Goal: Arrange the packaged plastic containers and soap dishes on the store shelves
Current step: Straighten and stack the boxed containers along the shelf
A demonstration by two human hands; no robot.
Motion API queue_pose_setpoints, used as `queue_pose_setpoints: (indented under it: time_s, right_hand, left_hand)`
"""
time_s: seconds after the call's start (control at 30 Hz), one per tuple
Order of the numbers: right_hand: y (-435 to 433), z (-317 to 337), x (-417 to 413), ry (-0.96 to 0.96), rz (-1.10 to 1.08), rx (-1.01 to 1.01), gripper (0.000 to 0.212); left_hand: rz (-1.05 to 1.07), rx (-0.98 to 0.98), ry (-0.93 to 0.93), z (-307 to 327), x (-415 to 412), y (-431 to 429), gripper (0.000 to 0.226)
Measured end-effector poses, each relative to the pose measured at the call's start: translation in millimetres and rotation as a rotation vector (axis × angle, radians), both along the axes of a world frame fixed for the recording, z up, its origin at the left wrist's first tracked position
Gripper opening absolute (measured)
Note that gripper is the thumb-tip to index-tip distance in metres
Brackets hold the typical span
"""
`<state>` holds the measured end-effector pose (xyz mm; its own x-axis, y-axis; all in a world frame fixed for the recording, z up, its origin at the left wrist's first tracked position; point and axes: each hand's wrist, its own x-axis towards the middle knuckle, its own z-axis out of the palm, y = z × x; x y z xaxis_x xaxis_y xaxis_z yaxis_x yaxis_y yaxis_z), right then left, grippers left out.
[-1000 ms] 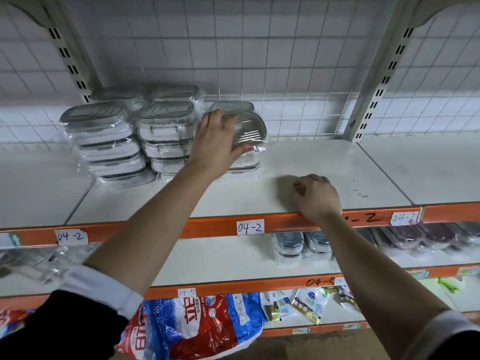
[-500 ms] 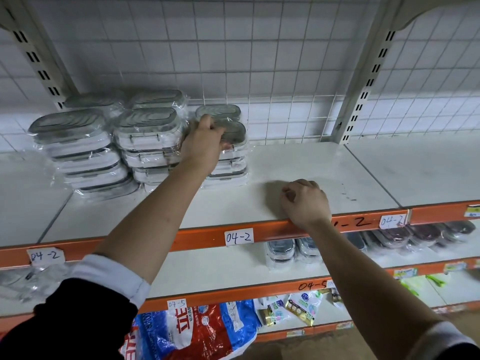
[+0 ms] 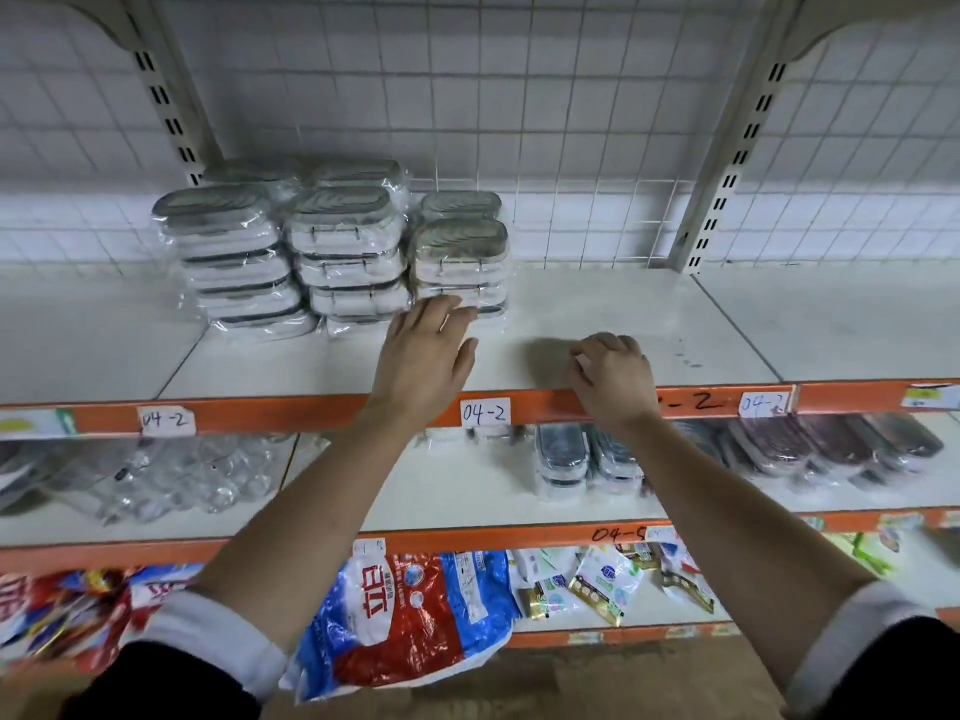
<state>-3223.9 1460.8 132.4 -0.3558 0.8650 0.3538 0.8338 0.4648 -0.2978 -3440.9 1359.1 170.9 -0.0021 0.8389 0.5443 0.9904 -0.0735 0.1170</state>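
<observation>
The clear-wrapped white plastic soap dishes with grey lids [image 3: 343, 236] stand piled upper left on the white shelf [image 3: 623, 314], so that looks mostly done; the left hand [image 3: 423, 356] lies flat and empty beside them, the right hand [image 3: 613, 379] curled, holding nothing.

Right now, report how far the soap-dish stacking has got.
Done: wrapped soap dishes stacked on the top shelf. In hand: nothing; open left hand at the rightmost stack, right hand curled on the shelf edge. Left: likely the packs on the lower shelf.
</observation>
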Motion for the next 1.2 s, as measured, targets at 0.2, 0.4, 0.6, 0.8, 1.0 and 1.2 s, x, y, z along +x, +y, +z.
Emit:
queue_pose_setpoints:
  time_s: [0.2, 0.4, 0.6, 0.8, 1.0, 1.2]
  right_hand:
    - [-65.6, -18.4, 21.0, 0.311, 0.133, 0.163, 0.011]
    - [-104.3, -56.4, 26.2, 0.351, 0.198, 0.024, 0.009]
    - [-111.1, -110.0, 13.7, 0.287, 0.217, -0.176, 0.017]
    - [-109.7, -169.4, -15.5, 0.173, 0.257, -0.282, 0.024]
    - [-88.0, -218.2, -61.7, 0.090, 0.351, -0.256, 0.030]
    - [-63.2, -266.5, -136.7, 0.037, 0.386, -0.304, 0.041]
  left_hand:
    - [0.009, -0.075, 0.022, -39.0, 24.4, -68.7, 0.031]
    - [0.065, -0.220, -0.008, -85.7, 24.3, -112.3, 0.030]
    - [0.132, -0.361, -0.095, -136.5, 9.6, -129.8, 0.037]
    - [0.202, -0.500, -0.158, -197.6, -28.4, -134.8, 0.052]
    - [0.222, -0.546, -0.197, -253.0, -96.4, -110.6, 0.058]
    - [0.202, -0.599, -0.226, -313.2, -166.0, -73.9, 0.059]
